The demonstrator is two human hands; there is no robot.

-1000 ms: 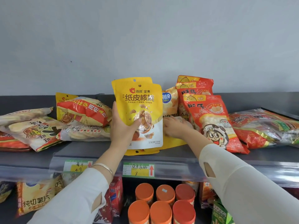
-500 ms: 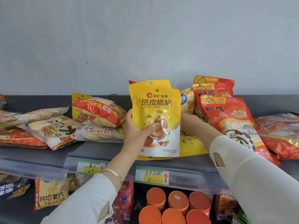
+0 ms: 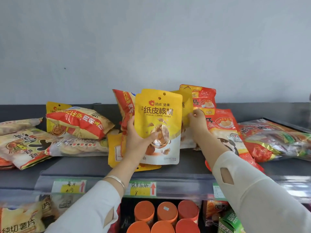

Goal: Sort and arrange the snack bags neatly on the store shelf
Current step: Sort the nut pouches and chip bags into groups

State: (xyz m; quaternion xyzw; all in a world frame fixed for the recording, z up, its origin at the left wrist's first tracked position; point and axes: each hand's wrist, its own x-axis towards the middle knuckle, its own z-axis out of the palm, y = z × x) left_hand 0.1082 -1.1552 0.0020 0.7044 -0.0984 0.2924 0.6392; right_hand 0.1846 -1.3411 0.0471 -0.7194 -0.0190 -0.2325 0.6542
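We are holding the yellow walnut bag (image 3: 159, 125) upright in our left hand (image 3: 138, 138), thumb curling across its front, its bottom edge just above the shelf (image 3: 75, 167). Just right of that grip, our right hand (image 3: 196, 125) is pinching what seems to be a second yellow bag (image 3: 186, 106) behind the first. Red snack bags (image 3: 225, 130) are leaning just beyond the right hand, and a red-and-yellow bag (image 3: 123, 105) is standing behind the left.
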